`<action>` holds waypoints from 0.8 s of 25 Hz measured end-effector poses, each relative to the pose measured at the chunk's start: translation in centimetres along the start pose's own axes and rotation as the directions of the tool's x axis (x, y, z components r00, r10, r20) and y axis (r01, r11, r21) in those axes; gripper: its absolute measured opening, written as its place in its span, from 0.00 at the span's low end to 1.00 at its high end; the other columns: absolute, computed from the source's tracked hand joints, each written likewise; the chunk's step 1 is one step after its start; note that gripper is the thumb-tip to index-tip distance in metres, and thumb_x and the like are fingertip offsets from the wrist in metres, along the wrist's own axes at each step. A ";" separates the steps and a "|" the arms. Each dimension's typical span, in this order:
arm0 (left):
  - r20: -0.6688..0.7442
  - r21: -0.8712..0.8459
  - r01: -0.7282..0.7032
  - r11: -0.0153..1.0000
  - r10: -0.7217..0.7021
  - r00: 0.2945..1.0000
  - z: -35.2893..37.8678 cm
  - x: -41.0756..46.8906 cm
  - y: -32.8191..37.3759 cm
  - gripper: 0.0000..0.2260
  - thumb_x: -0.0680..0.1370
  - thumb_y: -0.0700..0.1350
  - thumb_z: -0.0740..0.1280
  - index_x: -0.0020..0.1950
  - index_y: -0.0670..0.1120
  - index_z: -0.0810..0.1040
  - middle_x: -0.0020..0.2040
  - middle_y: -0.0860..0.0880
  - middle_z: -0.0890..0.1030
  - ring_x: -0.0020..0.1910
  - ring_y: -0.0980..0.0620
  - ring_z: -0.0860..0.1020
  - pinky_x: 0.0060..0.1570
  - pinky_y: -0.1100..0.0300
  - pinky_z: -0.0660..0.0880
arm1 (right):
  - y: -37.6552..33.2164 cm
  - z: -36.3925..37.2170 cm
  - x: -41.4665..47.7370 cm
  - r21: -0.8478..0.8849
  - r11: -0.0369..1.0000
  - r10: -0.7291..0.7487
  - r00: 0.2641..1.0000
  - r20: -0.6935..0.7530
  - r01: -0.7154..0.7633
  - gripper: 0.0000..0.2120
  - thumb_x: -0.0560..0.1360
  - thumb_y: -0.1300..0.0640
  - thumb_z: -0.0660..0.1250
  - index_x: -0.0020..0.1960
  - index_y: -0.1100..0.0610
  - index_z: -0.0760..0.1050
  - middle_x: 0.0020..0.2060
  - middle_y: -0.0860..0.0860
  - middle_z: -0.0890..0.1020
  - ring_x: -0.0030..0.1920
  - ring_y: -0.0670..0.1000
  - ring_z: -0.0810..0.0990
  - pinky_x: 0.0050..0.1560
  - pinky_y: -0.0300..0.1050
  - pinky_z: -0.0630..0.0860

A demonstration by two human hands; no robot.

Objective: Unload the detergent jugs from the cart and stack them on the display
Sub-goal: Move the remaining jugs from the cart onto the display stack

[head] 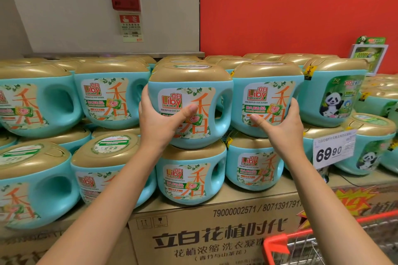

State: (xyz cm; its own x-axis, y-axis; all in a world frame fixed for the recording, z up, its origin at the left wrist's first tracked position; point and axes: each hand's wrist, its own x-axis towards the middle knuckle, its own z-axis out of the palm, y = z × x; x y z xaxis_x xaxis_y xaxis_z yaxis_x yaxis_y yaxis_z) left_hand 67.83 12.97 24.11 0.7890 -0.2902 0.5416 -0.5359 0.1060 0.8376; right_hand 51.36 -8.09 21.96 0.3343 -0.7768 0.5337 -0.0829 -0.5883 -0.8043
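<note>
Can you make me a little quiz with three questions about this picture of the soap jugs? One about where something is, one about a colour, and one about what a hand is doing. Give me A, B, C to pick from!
1. What do the stacked jugs stand on?
A. cardboard boxes
B. a glass shelf
C. grass

2. What colour are the jug lids?
A. purple
B. gold
C. black

3. What is the left hand doing?
A. hanging empty
B. pointing at the ceiling
C. holding the middle jug

Answers:
1 A, printed boxes show under the bottom row.
2 B, every lid shines gold.
3 C, its thumb lies on the label and its fingers wrap the side; the right hand holds the neighbouring jug.
</note>
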 end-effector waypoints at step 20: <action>0.318 -0.058 0.305 0.951 -0.272 0.908 -4.9 -29.0 -3.1 0.10 0.77 0.39 0.68 0.45 0.55 0.82 0.41 0.42 0.81 0.41 0.43 0.78 0.43 0.59 0.76 | 4.0 -15.5 -30.2 0.190 0.943 0.261 0.962 0.083 -0.272 0.08 0.76 0.68 0.66 0.46 0.58 0.81 0.36 0.56 0.83 0.36 0.45 0.81 0.38 0.33 0.77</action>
State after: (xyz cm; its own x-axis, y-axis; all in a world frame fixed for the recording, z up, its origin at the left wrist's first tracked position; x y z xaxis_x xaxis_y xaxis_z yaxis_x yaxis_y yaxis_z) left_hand 48.11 25.75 6.20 0.7665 -0.5951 0.2415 -0.2516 0.0677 0.9654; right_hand 26.39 9.49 6.68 0.3780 -0.8818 0.2821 0.0095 -0.3010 -0.9536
